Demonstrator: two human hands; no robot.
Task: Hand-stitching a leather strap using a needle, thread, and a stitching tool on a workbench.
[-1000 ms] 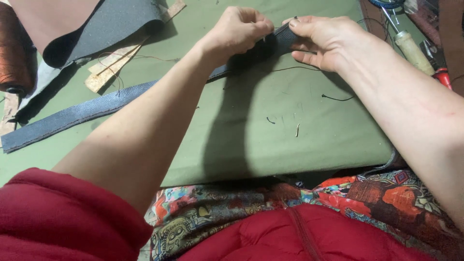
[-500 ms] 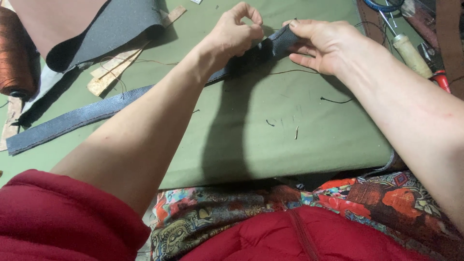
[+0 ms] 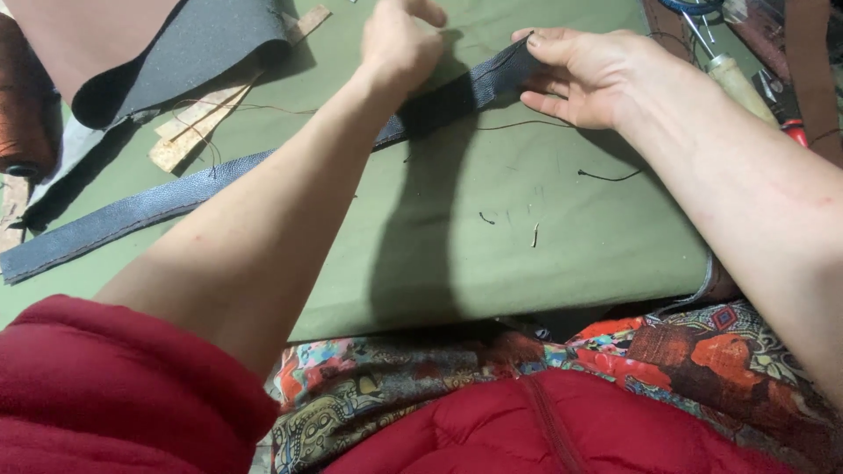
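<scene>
Right hand [image 3: 590, 77] pinches the end of a dark leather strap [image 3: 132, 211]; left hand [image 3: 399, 44] loosely curled just above it, blurred, can't tell if it grips anything.

Strap lies diagonally across the green mat [image 3: 527, 237], from the lower left edge up to the right hand's fingers [image 3: 534, 39]. Thin dark thread [image 3: 518, 125] trails from under the right hand; short thread scraps [image 3: 606, 175] lie on the mat nearby. Grey leather sheet [image 3: 193, 53] curled at top left, brown thread spool [image 3: 25, 114] at far left. Wooden-handled tool [image 3: 736, 81] and red-handled tool [image 3: 795, 132] at right edge. No containers visible.
</scene>
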